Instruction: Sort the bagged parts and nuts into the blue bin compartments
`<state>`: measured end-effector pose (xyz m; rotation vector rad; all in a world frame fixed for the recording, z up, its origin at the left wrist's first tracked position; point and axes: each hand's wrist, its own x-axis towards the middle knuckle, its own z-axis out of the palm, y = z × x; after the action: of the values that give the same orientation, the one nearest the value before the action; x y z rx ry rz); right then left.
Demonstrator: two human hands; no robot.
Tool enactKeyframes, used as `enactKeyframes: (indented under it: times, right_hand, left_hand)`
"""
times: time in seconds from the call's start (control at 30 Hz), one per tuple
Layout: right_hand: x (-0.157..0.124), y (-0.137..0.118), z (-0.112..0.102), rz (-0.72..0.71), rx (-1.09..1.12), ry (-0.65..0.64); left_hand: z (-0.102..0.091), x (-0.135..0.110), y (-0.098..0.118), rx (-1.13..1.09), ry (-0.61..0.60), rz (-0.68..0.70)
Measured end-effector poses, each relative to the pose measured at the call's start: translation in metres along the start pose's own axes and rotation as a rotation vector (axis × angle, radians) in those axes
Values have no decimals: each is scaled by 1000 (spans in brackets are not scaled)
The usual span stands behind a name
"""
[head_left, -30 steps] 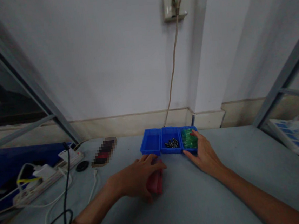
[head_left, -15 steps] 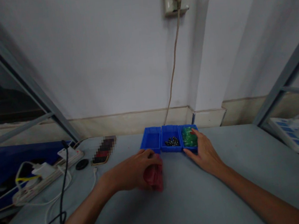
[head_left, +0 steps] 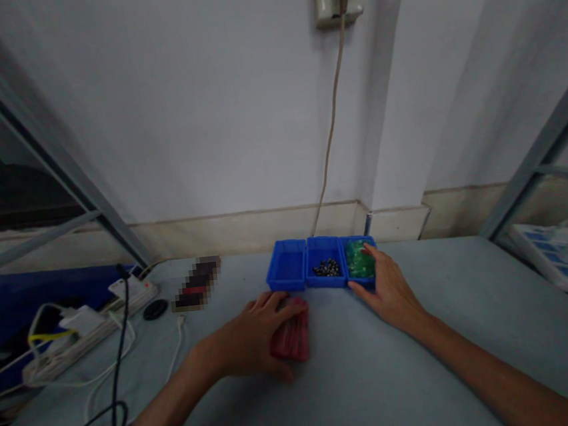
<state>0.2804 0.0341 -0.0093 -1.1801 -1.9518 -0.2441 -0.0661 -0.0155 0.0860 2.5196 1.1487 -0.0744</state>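
A red ridged block-like piece (head_left: 292, 336) lies on the table, partly covered by my left hand (head_left: 256, 336). That hand is open over it, with fingers spread across its far side and the thumb apart at the near side. My right hand (head_left: 392, 289) rests at the right-hand blue bin (head_left: 363, 281), thumb at the front edge and a fingertip over the green packets (head_left: 359, 259) inside. Its fingers are apart; some are hidden. Small dark and silvery parts (head_left: 327, 268) lie in the middle blue bin (head_left: 323, 283). The left blue bin (head_left: 287, 284) shows a bare floor.
A blurred-out phone (head_left: 198, 285) and a black round disc (head_left: 155, 310) lie at the left. Beside them are a white power strip (head_left: 89, 332) and loose cables. A wall socket (head_left: 334, 0) has a cord hanging behind the bins. A pale tray (head_left: 564, 253) stands far right.
The red piece has gone from tilted in my left hand to flat on the table, and the left fingers have spread. My right hand has stayed at the bin.
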Motion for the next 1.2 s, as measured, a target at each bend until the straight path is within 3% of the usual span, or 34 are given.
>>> enactKeyframes:
  times: [0.3,0.57,0.8,1.2]
  right_hand:
    - [0,-1,-1,-7,-21,-4]
    - [-1,-1,-1,-2,-22,-13]
    - [-1,0,0,-4,-13,-11]
    - [-1,1,1,-13,-14,-11]
  left_hand:
    - [36,-1,-11,83,234,67]
    - [53,-12,-17,203,272,106]
    - [59,-16,-28,140,351,98]
    - [59,-14,-31,378,419,223]
